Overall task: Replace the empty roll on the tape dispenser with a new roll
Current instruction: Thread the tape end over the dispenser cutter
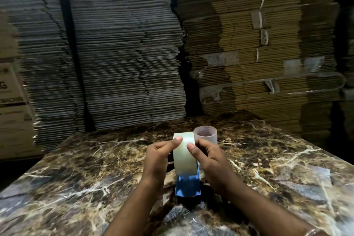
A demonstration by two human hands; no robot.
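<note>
A full roll of clear tape (pixel 184 156) stands on edge in the blue tape dispenser (pixel 187 186), in the middle of the marble table (pixel 80 178). My left hand (pixel 160 156) grips the roll's left side, thumb on its outer face. My right hand (pixel 208 159) grips the right side, thumb also on the face. The empty core (pixel 206 135), a pale translucent ring, stands upright on the table just behind the roll and my right hand. The dispenser's lower part is partly hidden between my wrists.
Tall stacks of flattened cardboard (pixel 124 53) rise behind the table, grey at left and brown (pixel 258 53) at right. A printed carton (pixel 11 101) stands at far left. A bracelet (pixel 314 233) is on my right wrist.
</note>
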